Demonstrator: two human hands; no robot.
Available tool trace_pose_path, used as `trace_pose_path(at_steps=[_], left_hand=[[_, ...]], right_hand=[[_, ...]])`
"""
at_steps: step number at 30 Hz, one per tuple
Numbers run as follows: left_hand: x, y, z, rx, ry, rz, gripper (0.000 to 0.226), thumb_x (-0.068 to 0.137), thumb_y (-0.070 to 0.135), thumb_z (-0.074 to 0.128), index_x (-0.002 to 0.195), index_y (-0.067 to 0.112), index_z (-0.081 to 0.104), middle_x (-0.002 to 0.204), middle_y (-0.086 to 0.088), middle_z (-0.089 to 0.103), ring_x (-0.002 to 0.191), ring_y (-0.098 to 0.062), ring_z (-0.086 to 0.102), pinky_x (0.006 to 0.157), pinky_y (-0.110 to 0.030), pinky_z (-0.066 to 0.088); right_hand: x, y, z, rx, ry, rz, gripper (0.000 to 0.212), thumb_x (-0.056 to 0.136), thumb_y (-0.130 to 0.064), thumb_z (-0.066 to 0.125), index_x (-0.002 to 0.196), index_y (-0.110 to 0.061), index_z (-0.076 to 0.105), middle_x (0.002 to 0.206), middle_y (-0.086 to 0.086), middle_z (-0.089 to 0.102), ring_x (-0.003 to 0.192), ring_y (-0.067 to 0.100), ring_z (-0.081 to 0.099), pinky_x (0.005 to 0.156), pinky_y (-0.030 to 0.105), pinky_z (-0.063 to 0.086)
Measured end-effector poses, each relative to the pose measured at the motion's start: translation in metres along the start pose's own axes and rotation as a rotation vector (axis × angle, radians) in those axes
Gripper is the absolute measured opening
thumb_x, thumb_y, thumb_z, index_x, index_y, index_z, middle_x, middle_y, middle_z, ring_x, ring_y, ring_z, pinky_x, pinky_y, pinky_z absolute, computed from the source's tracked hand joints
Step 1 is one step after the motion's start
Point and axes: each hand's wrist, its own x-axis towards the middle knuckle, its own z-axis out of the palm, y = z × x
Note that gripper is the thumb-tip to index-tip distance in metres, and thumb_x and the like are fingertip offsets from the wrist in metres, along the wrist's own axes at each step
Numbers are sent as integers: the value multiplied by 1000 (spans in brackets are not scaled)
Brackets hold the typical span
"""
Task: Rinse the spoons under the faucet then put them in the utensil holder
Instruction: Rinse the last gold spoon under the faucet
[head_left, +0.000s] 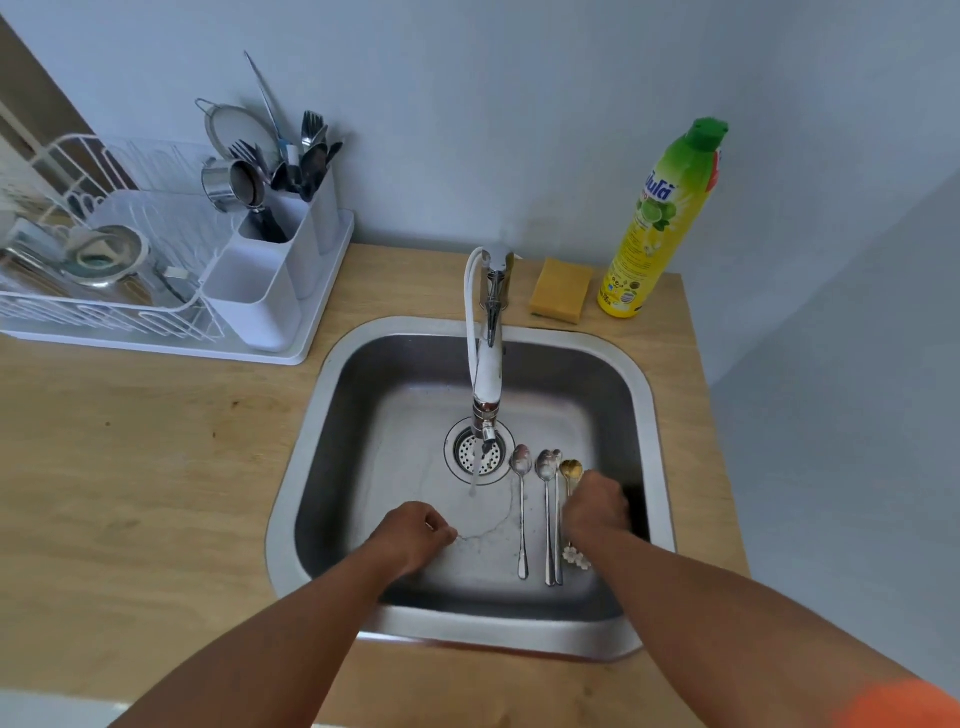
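While water ran in a thin stream from the faucet (488, 358), a wooden counter (156, 467) stretched across the view with a steel sink (641, 395) sunk into it. To the left, a white dish rack (104, 312) stood on a tray, holding bowls and a strainer. At its right end sat the white utensil holder (270, 280), its rear compartments filled with forks, spoons and a metal cup, its front compartment showing nothing inside. Behind the sink's far right corner stood a yellow bottle of dish soap (654, 228) with a green cap, and just beside it lay a yellow sponge (561, 291).

Both bare forearms reached in over the near rim of the sink. The left hand (415, 530) hovered low over the basin floor, fingers curled loosely together, holding nothing that could be seen. The right hand (597, 506) was clenched over the handle of the gold spoon (571, 470), though whether it actually gripped it could not be told.

On the sink floor, right of the drain (475, 452), lay the spoons, bowls pointing away from the person: a single silver spoon (521, 467), then a pair of silver spoons (546, 465) touching side by side, then the gold one, its white ornamental handle end visible below the wrist.
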Motion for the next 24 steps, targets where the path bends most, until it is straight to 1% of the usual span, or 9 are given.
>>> trace_pose_path(at_steps=[2, 5, 9, 13, 16, 18, 20, 22, 24], left_hand=[[-2, -5, -5, 44, -11, 7, 22, 92, 47, 70, 101, 27, 73, 109, 3, 73, 98, -16, 66, 88, -31, 52], [-3, -12, -10, 67, -5, 11, 21, 93, 47, 68, 99, 26, 72, 105, 2, 73, 95, -16, 66, 81, -29, 49], [-4, -21, -15, 66, 4, 0, 24, 95, 43, 68, 103, 22, 74, 107, -1, 74, 96, -19, 66, 86, -30, 52], [-5, -27, -21, 29, 36, -13, 20, 96, 40, 69, 102, 21, 72, 111, -3, 72, 99, -20, 65, 85, -28, 50], [-3, -22, -35, -31, 96, -1, 22, 97, 38, 69, 110, 20, 69, 117, -4, 69, 98, -19, 64, 82, -28, 49], [1, -10, -54, -40, 142, 49, 23, 98, 35, 69, 113, 18, 68, 119, -7, 70, 97, -19, 64, 81, -27, 50], [6, 10, -79, -16, 217, 125, 24, 99, 31, 68, 118, 16, 69, 122, -9, 72, 101, -21, 65, 91, -30, 51], [11, 38, -108, 19, 308, 207, 23, 100, 27, 65, 120, 16, 68, 123, -10, 72, 106, -24, 66, 100, -37, 52], [16, 73, -139, 59, 411, 292, 22, 102, 24, 61, 122, 16, 67, 122, -8, 71, 110, -26, 66, 102, -42, 52]], right_hand=[[2, 0, 1, -25, -10, 6, 13, 97, -1, 57, 105, -4, 68, 98, 13, 69, 88, 28, 71, 69, 33, 58], [2, 0, 3, -50, -33, 19, 19, 100, -4, 53, 113, -3, 67, 106, 14, 70, 98, 30, 72, 77, 36, 59], [0, 1, 7, -64, -36, 15, 23, 101, -5, 51, 118, -3, 65, 113, 15, 70, 104, 32, 71, 80, 37, 59], [-3, 6, 10, -76, -21, -39, 24, 99, -4, 49, 121, -3, 59, 116, 16, 69, 107, 34, 70, 84, 40, 59], [-6, 7, 12, -98, -26, -69, 24, 99, -5, 48, 121, -5, 56, 116, 15, 69, 107, 33, 70, 83, 40, 58], [-7, 7, 11, -107, -37, -79, 25, 99, -5, 48, 122, -6, 55, 117, 14, 68, 108, 33, 69, 84, 40, 58], [-6, 8, 10, -103, -45, -86, 26, 98, -4, 48, 123, -6, 55, 118, 14, 68, 109, 32, 69, 85, 39, 58], [-5, 8, 9, -90, -47, -88, 26, 98, -4, 48, 122, -6, 56, 117, 13, 68, 109, 32, 69, 85, 39, 58], [-4, 9, 10, -77, -44, -92, 25, 98, -4, 47, 121, -6, 57, 116, 13, 68, 108, 32, 69, 84, 38, 57]])
